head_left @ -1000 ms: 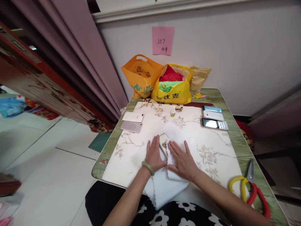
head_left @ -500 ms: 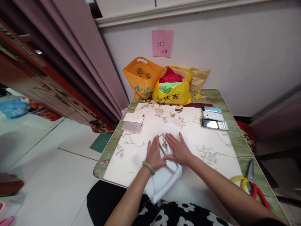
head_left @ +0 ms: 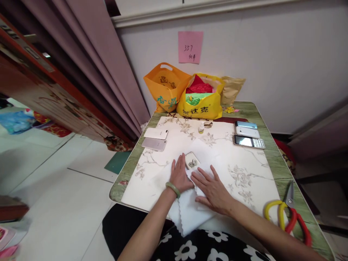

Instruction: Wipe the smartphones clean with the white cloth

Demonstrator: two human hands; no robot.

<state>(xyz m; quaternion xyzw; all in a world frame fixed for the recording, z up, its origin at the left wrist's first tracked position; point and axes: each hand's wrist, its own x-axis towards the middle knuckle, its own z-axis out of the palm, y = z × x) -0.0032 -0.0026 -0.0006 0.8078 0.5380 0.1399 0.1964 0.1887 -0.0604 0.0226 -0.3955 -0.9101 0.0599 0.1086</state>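
A pale phone [head_left: 190, 156] with a metal ring stand on its back lies on a white cloth [head_left: 193, 214] with wavy edges. The lower part of the phone is covered by cloth and partly hidden behind my hands. My left hand [head_left: 181, 177], wearing a green bangle, rests along the phone's left side with its fingers stretched out. Flat on the cloth, just below and right of the phone, lies my right hand [head_left: 213, 189] with its fingers spread. Neither hand is closed on anything.
Two phones [head_left: 154, 139] lie at the left, and several more [head_left: 247, 136] at the right. A small bottle [head_left: 201, 128] stands behind the cloth. Scissors [head_left: 290, 208] lie at the right edge. An orange bag [head_left: 167, 90] and a yellow bag [head_left: 201, 108] stand at the back.
My right hand has moved right and slightly toward me, leaving the phone's ring stand in plain sight. The rolled-up fold of cloth now lies flatter. My left hand has barely moved.
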